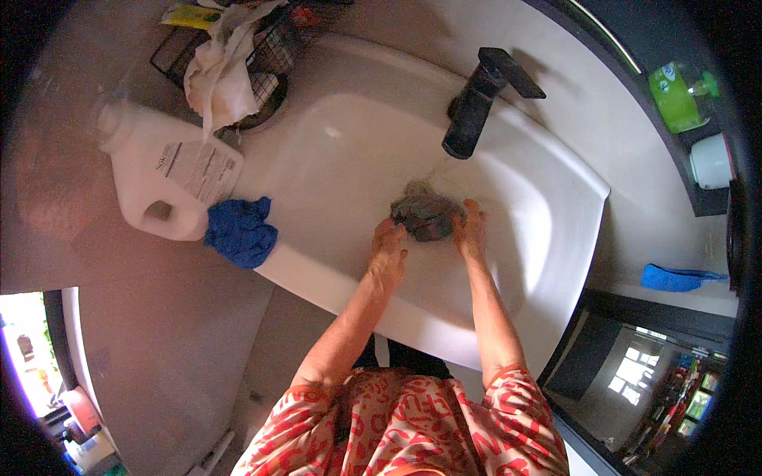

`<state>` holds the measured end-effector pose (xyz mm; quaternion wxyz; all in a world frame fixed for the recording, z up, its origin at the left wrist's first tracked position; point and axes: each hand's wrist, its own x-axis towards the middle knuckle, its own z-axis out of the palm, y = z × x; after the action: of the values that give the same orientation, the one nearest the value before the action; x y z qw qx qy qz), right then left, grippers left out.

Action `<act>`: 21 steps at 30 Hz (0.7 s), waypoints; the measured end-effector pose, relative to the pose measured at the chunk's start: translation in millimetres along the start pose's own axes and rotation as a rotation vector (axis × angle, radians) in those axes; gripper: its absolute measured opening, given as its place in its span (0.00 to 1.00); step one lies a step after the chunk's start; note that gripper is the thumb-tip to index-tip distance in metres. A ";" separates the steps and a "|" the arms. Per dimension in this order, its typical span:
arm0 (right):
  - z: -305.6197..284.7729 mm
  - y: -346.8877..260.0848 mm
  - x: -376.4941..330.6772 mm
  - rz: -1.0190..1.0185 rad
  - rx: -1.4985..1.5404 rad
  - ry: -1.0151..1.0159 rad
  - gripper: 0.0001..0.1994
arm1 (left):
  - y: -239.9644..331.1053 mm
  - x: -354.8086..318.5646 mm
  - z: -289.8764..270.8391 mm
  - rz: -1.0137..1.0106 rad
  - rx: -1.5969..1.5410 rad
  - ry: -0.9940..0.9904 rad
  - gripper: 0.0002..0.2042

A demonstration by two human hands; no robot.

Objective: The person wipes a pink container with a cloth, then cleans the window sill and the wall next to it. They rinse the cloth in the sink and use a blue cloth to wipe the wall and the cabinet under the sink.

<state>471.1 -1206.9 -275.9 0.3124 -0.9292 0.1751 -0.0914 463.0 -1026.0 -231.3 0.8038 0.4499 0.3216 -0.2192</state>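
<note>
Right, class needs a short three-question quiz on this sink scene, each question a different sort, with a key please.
1. True or false: both hands, left hand and right hand, hold the crumpled grey cloth in the white ceramic basin.
2. What lies against the white plastic jug? A: crumpled blue cloth; B: green bottle; C: a sponge.
3. Fill in: the matt black tap stands ___ the grey cloth.

Key: 1 true; 2 A; 3 behind.
</note>
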 end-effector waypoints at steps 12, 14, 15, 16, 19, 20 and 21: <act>39.2 -32.4 13.8 -0.221 -0.068 -0.420 0.17 | 0.1 12.7 -18.9 -0.135 -0.230 0.021 0.30; 38.8 -21.8 21.9 -0.190 -0.065 -0.131 0.18 | 1.0 13.3 -22.6 -0.117 -0.198 -0.022 0.30; 38.7 -17.5 26.4 -0.173 -0.065 0.015 0.18 | 0.6 15.0 -25.0 -0.136 -0.221 -0.019 0.30; 41.3 -15.2 29.6 -0.103 -0.093 0.125 0.18 | 0.1 17.5 -27.5 -0.155 -0.244 -0.016 0.29; 42.9 -23.7 34.3 0.017 -0.110 0.141 0.19 | -0.2 20.6 -23.3 -0.170 -0.323 0.086 0.24; 40.0 -30.6 31.6 -0.002 -0.077 -0.064 0.19 | 1.9 17.2 -17.2 -0.173 -0.349 0.134 0.21; 39.3 -35.9 28.0 -0.019 -0.042 -0.267 0.20 | 5.4 14.0 -12.6 -0.215 -0.363 0.109 0.19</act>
<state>517.5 -1169.4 -283.2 0.3125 -0.9411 0.1249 0.0339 472.2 -1013.4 -243.0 0.8250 0.2721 0.4450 -0.2175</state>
